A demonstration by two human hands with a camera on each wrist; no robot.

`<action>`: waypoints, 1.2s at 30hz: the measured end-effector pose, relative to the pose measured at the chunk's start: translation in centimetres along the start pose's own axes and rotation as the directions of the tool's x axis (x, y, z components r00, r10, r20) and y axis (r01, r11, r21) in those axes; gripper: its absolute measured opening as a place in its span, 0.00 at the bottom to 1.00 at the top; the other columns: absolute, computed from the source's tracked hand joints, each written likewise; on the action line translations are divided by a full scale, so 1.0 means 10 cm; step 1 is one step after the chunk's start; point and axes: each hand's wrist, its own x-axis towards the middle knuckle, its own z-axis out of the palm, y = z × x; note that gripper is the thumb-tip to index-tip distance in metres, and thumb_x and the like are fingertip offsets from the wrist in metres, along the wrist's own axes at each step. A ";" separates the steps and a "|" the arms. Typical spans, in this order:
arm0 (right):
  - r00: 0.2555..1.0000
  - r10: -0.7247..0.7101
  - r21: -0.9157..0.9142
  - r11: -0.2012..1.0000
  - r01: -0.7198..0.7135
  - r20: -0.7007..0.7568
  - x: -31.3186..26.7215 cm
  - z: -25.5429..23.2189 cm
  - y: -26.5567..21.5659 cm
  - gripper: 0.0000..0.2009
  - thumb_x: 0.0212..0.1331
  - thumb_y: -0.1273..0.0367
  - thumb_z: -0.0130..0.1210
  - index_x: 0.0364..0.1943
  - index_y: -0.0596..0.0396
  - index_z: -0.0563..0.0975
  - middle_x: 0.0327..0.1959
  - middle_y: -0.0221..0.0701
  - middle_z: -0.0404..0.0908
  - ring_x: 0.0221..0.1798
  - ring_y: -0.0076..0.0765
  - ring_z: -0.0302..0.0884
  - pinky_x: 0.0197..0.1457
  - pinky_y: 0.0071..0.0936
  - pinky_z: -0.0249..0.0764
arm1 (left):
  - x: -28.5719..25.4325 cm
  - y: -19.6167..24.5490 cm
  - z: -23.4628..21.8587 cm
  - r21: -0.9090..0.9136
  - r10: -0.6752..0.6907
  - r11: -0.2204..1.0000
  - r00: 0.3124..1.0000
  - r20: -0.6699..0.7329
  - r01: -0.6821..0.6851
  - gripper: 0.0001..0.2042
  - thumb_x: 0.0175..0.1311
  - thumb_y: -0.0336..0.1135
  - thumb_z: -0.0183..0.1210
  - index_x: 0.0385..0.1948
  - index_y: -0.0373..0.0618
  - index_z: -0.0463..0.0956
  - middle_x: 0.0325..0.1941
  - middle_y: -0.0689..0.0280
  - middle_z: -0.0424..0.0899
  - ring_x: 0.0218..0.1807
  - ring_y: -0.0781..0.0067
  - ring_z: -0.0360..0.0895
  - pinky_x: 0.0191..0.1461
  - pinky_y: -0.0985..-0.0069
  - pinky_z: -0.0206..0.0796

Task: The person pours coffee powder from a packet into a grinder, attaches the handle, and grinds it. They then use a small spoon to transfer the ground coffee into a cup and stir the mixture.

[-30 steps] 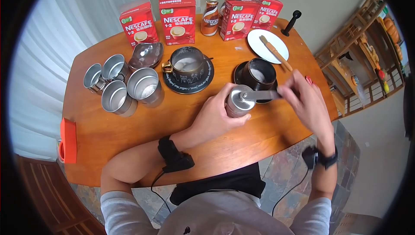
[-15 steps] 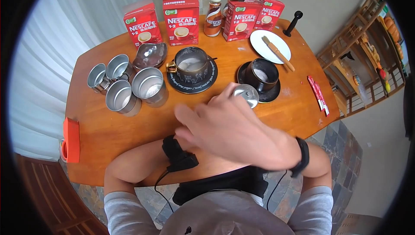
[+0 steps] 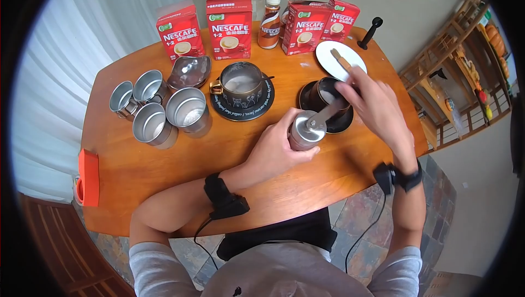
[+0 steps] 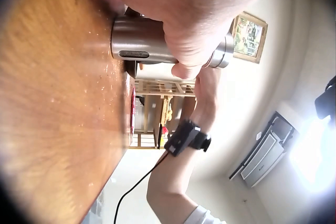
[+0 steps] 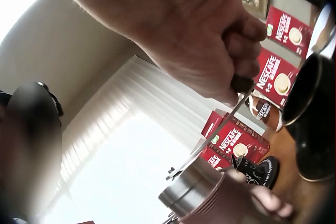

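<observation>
A silver hand coffee grinder [image 3: 307, 130] stands upright near the front middle of the table; its metal body [image 4: 140, 40] meets the wood in the left wrist view. My left hand [image 3: 276, 146] wraps round this body from the left. On top is a flat metal crank [image 3: 329, 112], pointing away and to the right. My right hand [image 3: 380, 108] pinches the dark knob [image 5: 242, 84] at the crank's end, with fingers curled. Just beyond the grinder, a black cup [image 3: 315, 99] with pale contents sits on a black saucer [image 3: 343, 127], partly hidden by the right hand.
A gold-handled black cup [image 3: 240, 81] stands on its saucer [image 3: 240, 112]. Several metal cups [image 3: 156, 124] and a dark glossy bowl [image 3: 188, 73] are at left. Red Nescafe boxes [image 3: 229, 29] and bottles [image 3: 269, 23] line the back. A brush [image 3: 340, 59] lies on a white plate [image 3: 327, 56].
My right hand has circled with the crank, from the right, across the front near my body, and back out to the far right. My left hand keeps hold of the grinder.
</observation>
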 end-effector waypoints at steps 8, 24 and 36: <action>0.958 -0.213 0.063 0.977 0.205 0.190 -1.12 -0.34 -0.50 0.14 0.64 0.60 0.67 0.40 0.50 0.75 0.25 0.36 0.82 0.26 0.48 0.83 0.28 0.42 0.75 | 0.00 -0.03 0.00 0.071 0.044 0.997 0.999 -0.011 -0.043 0.30 0.54 0.33 0.76 0.58 0.43 0.71 0.49 0.56 0.87 0.51 0.62 0.87 0.57 0.66 0.76; 0.845 -0.534 0.004 0.845 0.534 -0.033 0.60 0.57 -1.08 0.16 0.67 0.58 0.62 0.45 0.57 0.78 0.25 0.41 0.85 0.33 0.54 0.88 0.34 0.48 0.80 | 0.02 -0.26 0.03 0.040 0.156 0.987 0.988 0.002 -0.156 0.33 0.54 0.34 0.75 0.62 0.41 0.69 0.49 0.54 0.88 0.51 0.58 0.87 0.58 0.63 0.76; 0.998 0.065 0.095 0.993 -0.064 -0.008 -0.28 -0.04 0.02 0.11 0.74 0.60 0.59 0.41 0.53 0.76 0.26 0.39 0.86 0.32 0.56 0.84 0.36 0.48 0.75 | 0.00 0.02 0.01 0.004 -0.001 1.000 1.000 -0.008 0.001 0.26 0.56 0.32 0.76 0.55 0.41 0.72 0.48 0.63 0.82 0.50 0.76 0.80 0.58 0.73 0.72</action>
